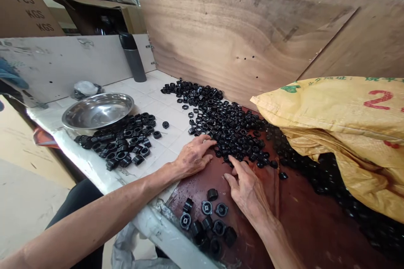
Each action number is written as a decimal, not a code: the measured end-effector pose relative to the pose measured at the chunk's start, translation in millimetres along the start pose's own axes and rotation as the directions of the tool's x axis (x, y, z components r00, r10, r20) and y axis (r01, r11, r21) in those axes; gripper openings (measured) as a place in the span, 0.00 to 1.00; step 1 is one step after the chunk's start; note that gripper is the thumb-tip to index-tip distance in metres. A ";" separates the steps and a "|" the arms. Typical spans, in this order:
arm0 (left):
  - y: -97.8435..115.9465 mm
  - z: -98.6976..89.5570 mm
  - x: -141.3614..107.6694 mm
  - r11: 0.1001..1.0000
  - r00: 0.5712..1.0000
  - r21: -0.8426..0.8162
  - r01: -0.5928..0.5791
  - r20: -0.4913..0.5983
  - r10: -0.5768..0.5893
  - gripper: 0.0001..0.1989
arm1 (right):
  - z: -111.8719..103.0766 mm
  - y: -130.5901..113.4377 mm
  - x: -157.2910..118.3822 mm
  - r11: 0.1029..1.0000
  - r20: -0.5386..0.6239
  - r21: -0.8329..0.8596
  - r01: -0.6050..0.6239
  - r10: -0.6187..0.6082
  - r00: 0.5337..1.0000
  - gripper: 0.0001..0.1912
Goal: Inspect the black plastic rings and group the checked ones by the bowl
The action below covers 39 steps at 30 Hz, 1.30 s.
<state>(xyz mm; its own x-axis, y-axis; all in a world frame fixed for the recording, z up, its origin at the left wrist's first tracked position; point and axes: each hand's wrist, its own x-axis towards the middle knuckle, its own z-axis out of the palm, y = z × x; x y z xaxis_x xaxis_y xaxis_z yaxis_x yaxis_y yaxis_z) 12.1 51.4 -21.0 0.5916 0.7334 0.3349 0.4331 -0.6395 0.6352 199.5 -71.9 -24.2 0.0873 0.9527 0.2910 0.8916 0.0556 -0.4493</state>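
My left hand (195, 155) rests at the near edge of a large heap of small black plastic rings (225, 128), fingers stretched out to them and thumb apart. My right hand (248, 187) lies just to the right on the dark red sheet (299, 214); its index finger points at the heap's edge and its thumb is spread away. I see nothing held in either hand. Between my forearms, near the table's front edge, sits a small group of black round caps (207, 222), some showing grey insides.
A shiny metal bowl (98, 110) stands at the left beside a pile of larger black rings (126, 141). Behind it are a dark bottle (134, 61) and a white side board (63, 65). A wooden panel (227, 38) closes the back. A yellow sack (341, 113) spills black parts at the right.
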 end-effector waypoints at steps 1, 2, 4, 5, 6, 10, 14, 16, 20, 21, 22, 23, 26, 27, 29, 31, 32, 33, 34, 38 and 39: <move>-0.3 1.3 0.0 0.999 0.999 0.008 -0.031 0.026 0.031 0.19 | 0.5 0.0 0.5 1.000 0.007 -0.024 0.013 -0.013 1.000 0.25; 1.0 1.8 -0.7 0.999 0.998 0.006 -0.048 0.048 0.048 0.15 | 0.5 -0.1 1.0 0.999 0.007 -0.038 0.012 -0.011 1.000 0.24; 6.7 1.4 -3.1 0.998 0.994 -0.034 -0.044 0.097 0.047 0.11 | -0.1 -0.1 1.8 0.999 0.004 -0.029 -0.020 0.020 1.000 0.21; 10.2 1.0 -4.3 0.997 0.990 -0.065 -0.035 0.132 0.043 0.11 | -0.5 0.2 2.1 0.999 0.004 -0.012 -0.041 0.042 0.999 0.20; 13.4 0.7 -5.3 0.995 0.984 -0.097 -0.026 0.171 0.042 0.12 | -0.9 0.6 2.2 0.998 0.010 0.010 -0.059 0.059 0.998 0.18; 20.4 0.9 -7.3 0.991 0.982 -0.134 0.016 0.191 0.010 0.12 | 0.2 0.7 1.2 0.996 0.003 0.061 -0.061 0.061 0.998 0.19; 19.7 -0.8 -13.7 0.987 0.995 -0.135 0.081 0.075 -0.071 0.14 | 2.2 -4.1 0.0 0.998 -0.014 0.062 -0.003 0.004 1.000 0.20; 18.5 -2.3 -18.8 0.980 0.990 -0.153 0.127 0.082 -0.115 0.15 | 1.8 -6.8 -0.3 0.999 0.028 0.035 0.020 -0.021 0.999 0.16; 16.2 -1.7 -23.5 0.984 0.988 -0.117 0.132 0.091 -0.121 0.18 | 1.4 -8.4 -2.4 1.000 0.049 0.003 0.026 -0.026 0.998 0.06; 15.8 -0.5 -23.1 0.989 0.990 -0.096 0.115 0.089 -0.107 0.17 | 2.1 -7.9 -3.3 0.999 0.034 0.014 0.032 -0.032 0.999 0.05; 15.4 0.8 -22.4 0.992 0.992 -0.080 0.095 0.086 -0.088 0.16 | 3.1 -7.2 -4.1 0.999 0.013 0.035 0.037 -0.037 0.999 0.04; 15.2 2.2 -21.7 0.995 0.994 -0.070 0.075 0.082 -0.070 0.15 | 4.2 -6.3 -4.7 0.997 -0.012 0.071 0.031 -0.030 0.999 0.04; 15.5 4.2 -21.2 0.995 0.997 -0.088 0.048 0.065 -0.042 0.13 | 6.9 -4.1 -4.3 0.965 -0.065 0.258 -0.034 0.052 0.996 0.07; 16.2 3.9 -21.6 0.992 0.997 -0.114 0.059 0.063 -0.052 0.13 | 7.2 -3.6 -3.5 0.946 -0.066 0.322 -0.048 0.073 0.995 0.09; 18.7 1.8 -22.4 0.968 0.991 -0.216 0.124 0.078 -0.109 0.14 | 7.0 -3.8 -1.8 0.914 -0.051 0.404 -0.039 0.065 0.997 0.11; 22.7 -1.4 -22.3 0.900 0.975 -0.378 0.219 0.128 -0.184 0.13 | 6.5 -5.9 -1.1 0.895 -0.037 0.446 -0.017 0.037 0.999 0.12; 25.1 -3.2 -21.7 0.844 0.963 -0.467 0.265 0.164 -0.212 0.13 | 6.1 -7.8 -1.3 0.881 -0.031 0.472 -0.028 0.048 0.998 0.13; 27.5 -5.0 -20.9 0.779 0.951 -0.546 0.307 0.207 -0.230 0.14 | 5.7 -10.2 -1.8 0.860 -0.025 0.508 -0.059 0.083 0.996 0.14; 29.9 -6.7 -19.9 0.716 0.939 -0.608 0.343 0.251 -0.237 0.14 | 4.9 -13.1 -2.4 0.830 -0.020 0.549 -0.101 0.133 0.991 0.16; 35.8 -12.1 -17.0 0.557 0.900 -0.709 0.433 0.374 -0.223 0.15 | -2.4 -24.9 -3.1 0.751 -0.020 0.634 -0.185 0.255 0.967 0.13; 36.3 -13.0 -16.7 0.541 0.899 -0.720 0.434 0.379 -0.218 0.15 | -4.8 -26.7 -2.6 0.764 -0.030 0.623 -0.170 0.240 0.970 0.11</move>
<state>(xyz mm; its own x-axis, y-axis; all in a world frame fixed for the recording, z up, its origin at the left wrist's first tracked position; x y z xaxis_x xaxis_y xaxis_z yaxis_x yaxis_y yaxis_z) 9.0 18.9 5.4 0.6954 0.7115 -0.1009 0.0014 0.1390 0.9903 177.7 -77.3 -9.0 0.3121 0.9288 0.1999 0.3896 0.0667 -0.9186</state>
